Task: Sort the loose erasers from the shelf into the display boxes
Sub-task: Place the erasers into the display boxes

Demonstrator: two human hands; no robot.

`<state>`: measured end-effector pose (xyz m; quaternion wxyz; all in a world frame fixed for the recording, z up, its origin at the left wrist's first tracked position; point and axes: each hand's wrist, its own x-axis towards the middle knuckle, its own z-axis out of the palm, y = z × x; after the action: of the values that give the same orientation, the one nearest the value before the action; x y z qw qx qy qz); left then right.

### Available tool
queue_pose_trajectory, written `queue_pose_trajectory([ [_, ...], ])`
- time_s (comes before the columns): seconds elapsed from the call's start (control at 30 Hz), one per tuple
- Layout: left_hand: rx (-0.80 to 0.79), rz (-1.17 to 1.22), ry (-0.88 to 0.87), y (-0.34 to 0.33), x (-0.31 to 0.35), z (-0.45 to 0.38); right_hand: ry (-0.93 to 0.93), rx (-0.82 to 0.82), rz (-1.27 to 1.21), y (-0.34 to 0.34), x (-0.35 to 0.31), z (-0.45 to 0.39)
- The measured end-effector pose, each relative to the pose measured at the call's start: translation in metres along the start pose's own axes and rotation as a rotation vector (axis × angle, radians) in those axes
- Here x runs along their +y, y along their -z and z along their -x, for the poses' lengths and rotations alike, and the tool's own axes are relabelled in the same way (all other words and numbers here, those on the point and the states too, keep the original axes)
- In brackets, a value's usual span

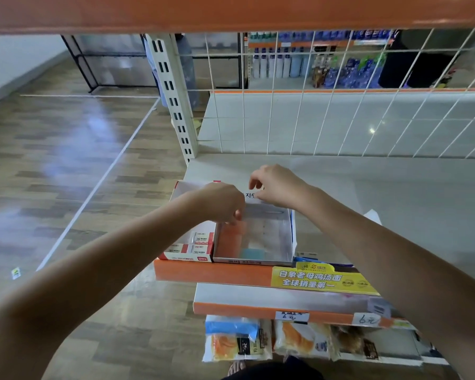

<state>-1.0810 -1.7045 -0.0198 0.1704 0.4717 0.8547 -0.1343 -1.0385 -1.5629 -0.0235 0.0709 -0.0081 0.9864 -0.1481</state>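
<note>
Head view, left hand (222,202) fingers curled over grey display box (254,237) rim, right hand (276,186) fingers pinching its upright back flap (251,195)

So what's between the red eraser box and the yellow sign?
In the head view, the white display box sits between the red eraser box and yellow sign.

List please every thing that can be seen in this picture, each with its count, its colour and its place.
Red and white cardboard display box: one, left on the shelf, holding white 2B erasers; three show.
White open cardboard display box: one, right of the red one; an orange block and a pale blue block lie inside, blurred.
White metal shelf with orange front edge: one, bearing both boxes.
Yellow printed shelf sign: one, on the orange edge, right.
Handwritten price tags: two, white, lower shelf edge.
Packaged snacks: several, orange and white, bottom shelf.
White wire grid: one, behind the shelf.
Left hand: fingers curled at the white box's back left corner.
Right hand: pinching its back flap.
</note>
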Motion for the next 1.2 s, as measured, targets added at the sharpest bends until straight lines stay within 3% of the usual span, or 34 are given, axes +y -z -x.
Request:
queue_pose_trajectory([
  [0.47, 0.007, -0.124, -0.043, -0.002, 0.006, 0.010, 0.024, -0.020, 0.049, -0.009, 0.003, -0.006],
  [0.83, 0.053, -0.054, -0.025, -0.007, 0.005, 0.013, 0.016, -0.032, 0.034, -0.010, 0.006, -0.008],
  [1.03, 0.086, -0.109, -0.068, 0.017, 0.006, 0.015, 0.077, -0.084, 0.154, -0.003, -0.001, -0.002],
  [1.2, 0.198, -0.191, -0.139, 0.062, 0.014, -0.014, 0.012, 0.092, 0.123, 0.035, 0.020, 0.024],
])
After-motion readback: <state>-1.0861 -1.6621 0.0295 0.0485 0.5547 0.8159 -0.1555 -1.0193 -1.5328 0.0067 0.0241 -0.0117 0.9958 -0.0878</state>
